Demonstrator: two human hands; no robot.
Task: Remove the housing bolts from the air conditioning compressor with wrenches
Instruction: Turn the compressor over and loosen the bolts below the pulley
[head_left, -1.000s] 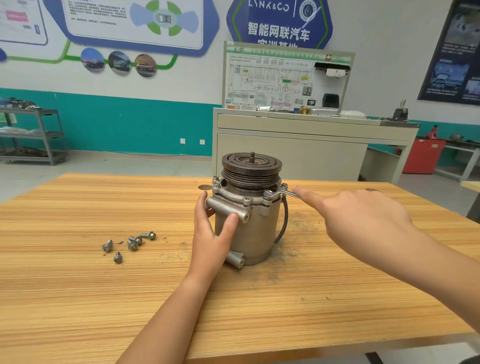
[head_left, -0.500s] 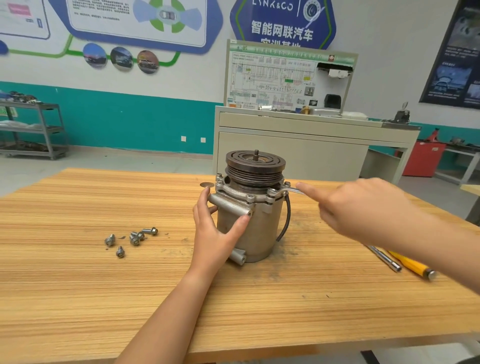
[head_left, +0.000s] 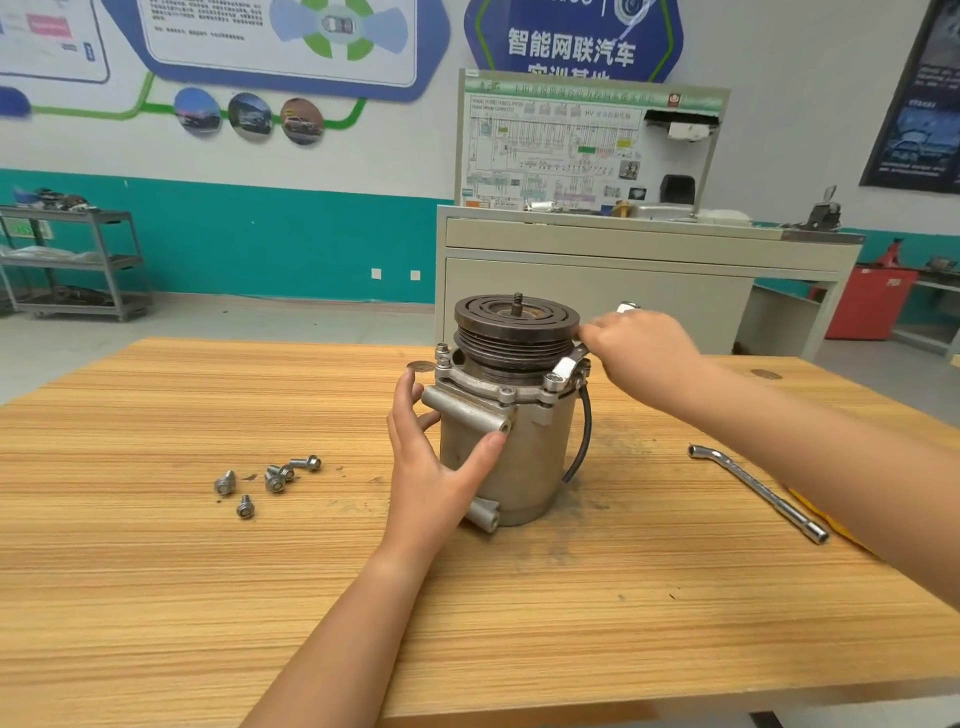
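Centrally on the pale striped wooden bench (head_left: 156, 597), somewhat toward its far edge, the grey cylindrical metal compressor (head_left: 519, 467) stands upright with its dark grooved pulley (head_left: 517, 327) on top. The left hand (head_left: 436, 467) is spread against the housing's near-left side. Its fingers lie flat on the left of the body and its thumb reaches under the protruding tube lug. The right hand (head_left: 639, 348) is curled round a flat silver wrench (head_left: 569, 364). The wrench's head sits on the flange at the compressor's right side, and its other end pokes out beyond the knuckles. Several silver housing bolts (head_left: 506, 395) are still seated around the flange. A black cable (head_left: 584, 441) curves down the compressor's right side.

Five loose silver flanged bolts (head_left: 270, 478) lie in a small scatter well to the left of the compressor, nearer the bench's left edge. A chrome L-shaped socket wrench (head_left: 758, 493) lies toward the right edge. Just beside it is a yellow handle (head_left: 810, 506), mostly hidden under the right forearm.

Beyond the far edge stands a grey cabinet (head_left: 597, 291) carrying a wiring-diagram board (head_left: 550, 145), and a grey metal shelf trolley (head_left: 78, 260) stands against the teal wall at the left.
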